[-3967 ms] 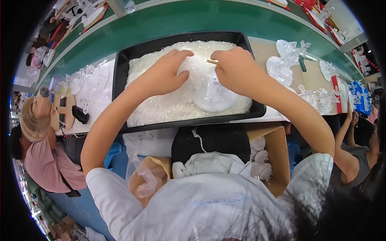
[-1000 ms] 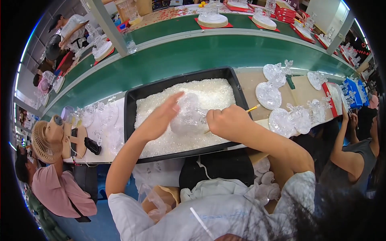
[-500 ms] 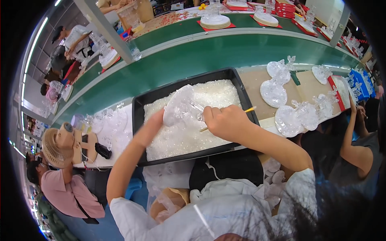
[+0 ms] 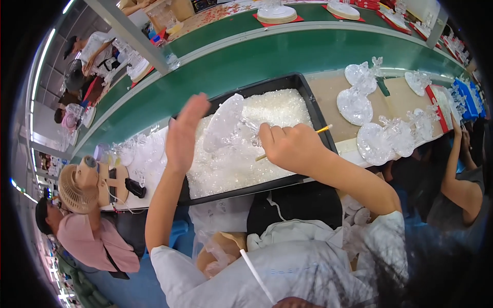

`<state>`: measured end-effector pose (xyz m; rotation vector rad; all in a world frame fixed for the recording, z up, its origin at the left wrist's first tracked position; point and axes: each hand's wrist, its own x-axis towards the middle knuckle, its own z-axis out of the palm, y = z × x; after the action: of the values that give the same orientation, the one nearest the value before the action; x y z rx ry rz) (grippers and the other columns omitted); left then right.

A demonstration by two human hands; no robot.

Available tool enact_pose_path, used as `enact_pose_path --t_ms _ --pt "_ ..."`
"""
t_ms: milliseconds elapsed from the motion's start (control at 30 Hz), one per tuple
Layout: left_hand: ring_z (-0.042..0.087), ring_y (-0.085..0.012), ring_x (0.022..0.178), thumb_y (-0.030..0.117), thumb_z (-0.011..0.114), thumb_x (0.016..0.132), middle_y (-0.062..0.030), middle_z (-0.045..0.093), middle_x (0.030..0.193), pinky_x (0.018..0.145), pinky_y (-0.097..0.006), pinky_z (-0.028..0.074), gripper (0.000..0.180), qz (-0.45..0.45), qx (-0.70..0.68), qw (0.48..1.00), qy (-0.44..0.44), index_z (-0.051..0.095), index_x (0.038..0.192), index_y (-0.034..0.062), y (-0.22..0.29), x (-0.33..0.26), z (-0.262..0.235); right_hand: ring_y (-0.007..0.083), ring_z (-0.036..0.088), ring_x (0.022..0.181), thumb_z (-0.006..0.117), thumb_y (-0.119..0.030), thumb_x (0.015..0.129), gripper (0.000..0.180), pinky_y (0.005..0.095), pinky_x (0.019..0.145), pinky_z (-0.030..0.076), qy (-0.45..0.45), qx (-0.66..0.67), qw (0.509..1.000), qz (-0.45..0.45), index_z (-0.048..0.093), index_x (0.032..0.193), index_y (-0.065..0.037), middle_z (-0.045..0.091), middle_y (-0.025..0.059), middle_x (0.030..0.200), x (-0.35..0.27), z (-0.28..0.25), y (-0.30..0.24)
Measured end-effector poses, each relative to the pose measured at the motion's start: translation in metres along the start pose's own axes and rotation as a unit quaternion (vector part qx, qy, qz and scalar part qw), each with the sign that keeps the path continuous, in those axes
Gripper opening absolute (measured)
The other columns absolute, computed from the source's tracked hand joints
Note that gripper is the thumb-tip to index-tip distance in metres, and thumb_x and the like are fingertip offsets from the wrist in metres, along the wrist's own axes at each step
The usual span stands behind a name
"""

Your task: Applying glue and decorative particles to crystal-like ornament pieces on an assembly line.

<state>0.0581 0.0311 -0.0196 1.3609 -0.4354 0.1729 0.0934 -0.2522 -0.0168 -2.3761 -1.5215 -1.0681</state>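
Over a black tray (image 4: pixel 335 146) filled with white glittery granules (image 4: pixel 277 105), my right hand (image 4: pixel 290 149) grips a clear figurine with a white glittery round base (image 4: pixel 222 126). The base is tilted on edge, its flat side toward my left hand. A thin brush-like stick with a yellow end (image 4: pixel 323 129) is tucked in the same right hand, crossing under the fingers. My left hand (image 4: pixel 186 131) is raised beside the base, apart from it, with straight fingers and nothing held. It is slightly blurred.
Several similar clear figurines on round bases (image 4: pixel 380 141) stand on the board at right. More clear pieces (image 4: pixel 144 154) lie at left, near a beige fan (image 4: pixel 77 187) and a black object (image 4: pixel 135 188). A green conveyor (image 4: pixel 231 64) runs behind. Co-workers sit on both sides.
My left hand has come off the base's edge and swung up and left, fingers straightened. My right hand still grips the figurine and stick, with little movement.
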Motion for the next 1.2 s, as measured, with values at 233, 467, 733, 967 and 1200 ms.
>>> enact_pose_path --t_ms 233,467,733,967,1200 --pt "0.027 -0.0318 0.146 0.05 0.03 0.102 -0.0207 0.033 0.156 0.12 -0.043 0.018 0.075 -0.098 0.154 0.982 -0.056 0.029 0.148 -0.0086 -0.001 -0.011 0.01 0.0091 0.051 0.039 0.065 -0.012 0.064 0.018 0.0248 0.034 0.038 0.024 -0.005 1.0 -0.001 0.047 0.064 -0.008 0.043 -0.0025 0.051 -0.002 0.006 0.001" --pt "0.027 -0.0327 0.147 0.053 0.029 0.101 -0.0207 0.03 0.157 0.121 -0.044 0.016 0.077 -0.137 0.092 0.985 -0.054 0.029 0.149 -0.0075 -0.022 -0.033 -0.021 0.0082 0.051 0.038 0.065 -0.012 0.065 0.014 0.0241 0.035 0.039 0.043 -0.008 0.999 -0.008 0.053 0.067 -0.005 0.044 -0.0023 0.052 -0.005 0.01 -0.002" --pt "0.029 -0.0316 0.146 0.054 0.032 0.1 -0.0206 0.032 0.156 0.122 -0.042 0.014 0.078 -0.003 0.063 0.997 0.038 0.03 0.148 -0.0075 0.019 0.009 0.022 0.0062 0.049 0.043 0.067 -0.012 0.075 0.024 0.0223 0.037 0.033 0.069 -0.038 0.997 -0.004 0.067 0.093 0.003 0.043 -0.0048 0.054 -0.015 0.006 0.004" --pt "0.042 -0.0275 0.138 0.043 0.031 0.103 -0.0176 0.05 0.144 0.117 -0.039 0.026 0.063 -0.126 0.363 0.921 -0.07 0.048 0.138 -0.0062 0.01 -0.006 0.005 0.0065 0.05 0.044 0.066 -0.012 0.076 0.023 0.0225 0.037 0.034 0.076 -0.013 0.997 -0.004 0.067 0.093 0.002 0.045 -0.004 0.056 -0.009 0.011 0.004" --pt "0.061 -0.0241 0.111 0.034 0.041 0.104 -0.0107 0.069 0.106 0.114 -0.044 0.028 0.044 -0.012 0.453 0.883 0.12 0.065 0.11 -0.0027 0.023 0.016 0.01 0.0137 0.057 0.048 0.071 -0.019 0.08 0.022 0.0272 0.041 0.041 0.041 0.07 0.996 0.024 0.053 0.072 -0.009 0.047 -0.0003 0.058 0.005 -0.01 0.021"
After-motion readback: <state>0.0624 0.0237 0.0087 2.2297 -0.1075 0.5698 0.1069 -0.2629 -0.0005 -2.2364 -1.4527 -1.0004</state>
